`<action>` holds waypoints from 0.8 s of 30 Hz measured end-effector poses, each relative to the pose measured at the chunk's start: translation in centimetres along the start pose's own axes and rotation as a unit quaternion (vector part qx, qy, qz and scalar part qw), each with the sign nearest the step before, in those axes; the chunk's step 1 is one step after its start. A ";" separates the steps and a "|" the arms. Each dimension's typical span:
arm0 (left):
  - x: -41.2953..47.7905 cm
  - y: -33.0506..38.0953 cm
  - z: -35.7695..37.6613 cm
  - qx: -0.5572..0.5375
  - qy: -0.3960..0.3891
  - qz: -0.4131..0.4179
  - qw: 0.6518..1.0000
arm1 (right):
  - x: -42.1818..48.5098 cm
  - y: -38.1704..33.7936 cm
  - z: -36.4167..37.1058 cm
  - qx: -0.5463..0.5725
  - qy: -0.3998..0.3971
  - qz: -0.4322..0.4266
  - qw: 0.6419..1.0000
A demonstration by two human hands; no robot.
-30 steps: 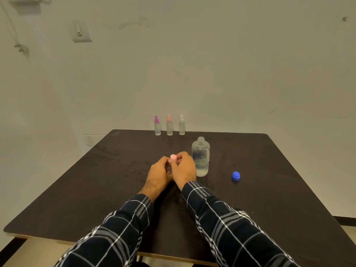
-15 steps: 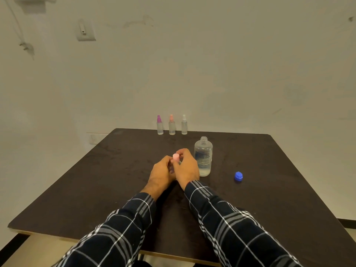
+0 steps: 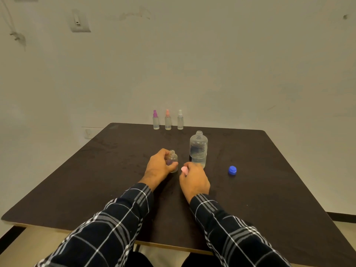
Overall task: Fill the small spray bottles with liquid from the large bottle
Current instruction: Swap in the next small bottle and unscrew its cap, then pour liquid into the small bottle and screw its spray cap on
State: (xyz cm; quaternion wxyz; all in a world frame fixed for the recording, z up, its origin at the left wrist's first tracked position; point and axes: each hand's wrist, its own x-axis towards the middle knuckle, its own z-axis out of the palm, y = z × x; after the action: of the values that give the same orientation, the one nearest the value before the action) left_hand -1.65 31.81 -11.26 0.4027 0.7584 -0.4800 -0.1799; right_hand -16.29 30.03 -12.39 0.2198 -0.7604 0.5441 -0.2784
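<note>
My left hand (image 3: 159, 167) grips a small clear spray bottle (image 3: 172, 159) that stands upright on the dark table (image 3: 107, 170) with its neck uncovered. Just to its right, my right hand (image 3: 193, 179) holds the bottle's pink spray cap (image 3: 184, 169) between the fingertips, apart from the neck. The large clear bottle (image 3: 198, 149) stands uncapped right behind my right hand, partly filled with liquid. Its blue cap (image 3: 232, 170) lies on the table to the right.
Three small spray bottles stand in a row at the table's far edge: one with a purple top (image 3: 155, 120), one with an orange-pink top (image 3: 168, 120), one with a white top (image 3: 180, 120). A pale wall rises behind the table.
The pink cap was on the small bottle between both hands; now it is off, carried down and right by my right hand. The hands have moved apart, leaving the neck bare.
</note>
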 end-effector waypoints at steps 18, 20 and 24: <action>0.1 0.5 0.1 -0.027 0.005 -0.048 0.998 | 6.8 1.9 -3.8 0.193 -0.016 0.019 0.981; 0.1 0.4 0.2 -0.028 0.005 -0.049 0.998 | 7.4 1.8 -3.6 0.197 -0.044 0.004 0.980; 0.0 0.3 0.3 -0.021 0.008 -0.038 0.999 | 8.2 1.2 -3.0 0.124 -0.032 -0.042 0.991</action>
State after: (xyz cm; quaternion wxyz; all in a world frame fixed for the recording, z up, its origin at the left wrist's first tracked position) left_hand -2.01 31.67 -11.20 0.4153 0.7688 -0.4438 -0.1991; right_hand -17.11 21.80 -9.39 0.3179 -0.7576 0.4658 -0.3286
